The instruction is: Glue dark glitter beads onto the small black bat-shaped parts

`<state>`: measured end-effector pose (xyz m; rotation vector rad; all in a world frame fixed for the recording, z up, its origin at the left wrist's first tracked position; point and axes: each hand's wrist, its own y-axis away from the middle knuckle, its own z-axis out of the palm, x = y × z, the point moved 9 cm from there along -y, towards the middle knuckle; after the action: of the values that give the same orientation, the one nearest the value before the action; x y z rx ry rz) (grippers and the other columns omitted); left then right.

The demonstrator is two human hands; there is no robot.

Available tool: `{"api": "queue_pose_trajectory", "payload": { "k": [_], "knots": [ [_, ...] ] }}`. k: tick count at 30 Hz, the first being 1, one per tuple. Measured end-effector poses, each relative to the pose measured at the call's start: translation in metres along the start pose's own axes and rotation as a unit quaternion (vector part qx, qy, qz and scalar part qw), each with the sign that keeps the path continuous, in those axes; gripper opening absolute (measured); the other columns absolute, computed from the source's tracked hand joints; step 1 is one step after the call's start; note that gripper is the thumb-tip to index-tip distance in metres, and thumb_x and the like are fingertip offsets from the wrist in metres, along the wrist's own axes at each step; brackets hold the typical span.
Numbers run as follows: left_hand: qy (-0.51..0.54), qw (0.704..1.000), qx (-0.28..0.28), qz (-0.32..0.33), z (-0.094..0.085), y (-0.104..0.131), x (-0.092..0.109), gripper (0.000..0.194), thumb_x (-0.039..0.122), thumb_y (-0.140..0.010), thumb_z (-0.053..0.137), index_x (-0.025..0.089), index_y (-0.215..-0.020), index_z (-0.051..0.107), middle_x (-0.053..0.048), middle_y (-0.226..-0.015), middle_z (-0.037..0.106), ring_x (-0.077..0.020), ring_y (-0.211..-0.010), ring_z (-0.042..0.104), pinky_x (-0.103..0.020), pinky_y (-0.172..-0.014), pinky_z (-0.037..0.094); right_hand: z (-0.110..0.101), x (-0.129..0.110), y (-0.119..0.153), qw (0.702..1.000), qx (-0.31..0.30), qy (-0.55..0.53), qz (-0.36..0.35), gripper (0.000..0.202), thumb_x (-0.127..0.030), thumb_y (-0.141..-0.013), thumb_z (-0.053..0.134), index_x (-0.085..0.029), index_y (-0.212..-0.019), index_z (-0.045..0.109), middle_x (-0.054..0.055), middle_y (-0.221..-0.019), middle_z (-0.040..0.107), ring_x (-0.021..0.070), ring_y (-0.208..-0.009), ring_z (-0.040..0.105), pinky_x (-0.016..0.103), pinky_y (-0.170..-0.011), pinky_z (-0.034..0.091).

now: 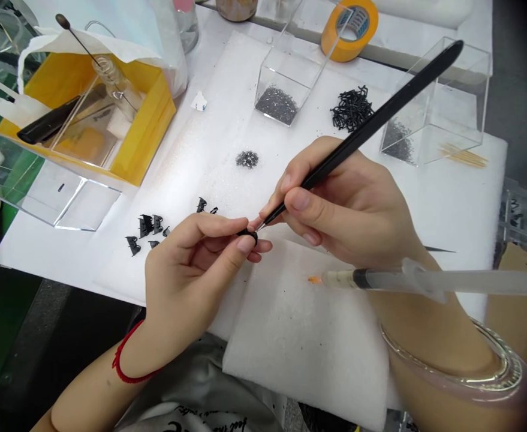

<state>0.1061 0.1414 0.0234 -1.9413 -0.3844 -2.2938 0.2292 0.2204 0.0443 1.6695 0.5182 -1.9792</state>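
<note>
My left hand is closed, pinching a small black part between thumb and forefinger. My right hand grips slim black tweezers slantwise, like a pen. Their fine metal tip touches or nearly touches the part; fingers hide much of it. Several small black clip-like pieces lie on the white foam sheet, left of my left hand. Beyond the hands sits a little heap of shiny dark bits.
A translucent syringe-like tube with an orange tip crosses before my right wrist. Farther back are a clear box of dark bits, a pile of bent black pieces, yellow tape, toothpicks and a yellow tray.
</note>
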Motion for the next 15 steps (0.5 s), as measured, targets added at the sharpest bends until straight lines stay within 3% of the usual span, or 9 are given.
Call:
{"api": "queue_pose_trajectory", "payload": {
  "k": [8,15],
  "knots": [
    [0.014,1.0,-0.006,0.0,0.0014,-0.0001,0.0006,0.018,0.005,-0.081,0.068,0.021,-0.091,0.068,0.002,-0.082,0.071,-0.0135,-0.073,0.073,-0.023,-0.075,0.062,0.0007,-0.0011,-0.0008,1.0,-0.012,0.001,-0.007,0.007,-0.022,-0.087,0.065,-0.024,-0.086,0.058,0.0,-0.08,0.064,0.0117,-0.052,0.056,0.03,-0.043,0.044],
    [0.002,1.0,0.0,0.003,0.0002,0.0002,0.0005,0.017,0.006,-0.08,0.07,0.02,-0.09,0.068,0.002,-0.081,0.071,-0.0138,-0.073,0.073,-0.023,-0.076,0.062,0.0025,-0.0025,-0.0009,1.0,-0.018,-0.017,-0.016,0.007,-0.018,-0.089,0.062,-0.021,-0.087,0.056,0.0,-0.081,0.064,0.0122,-0.066,0.063,0.025,-0.044,0.04]
  ]
}}
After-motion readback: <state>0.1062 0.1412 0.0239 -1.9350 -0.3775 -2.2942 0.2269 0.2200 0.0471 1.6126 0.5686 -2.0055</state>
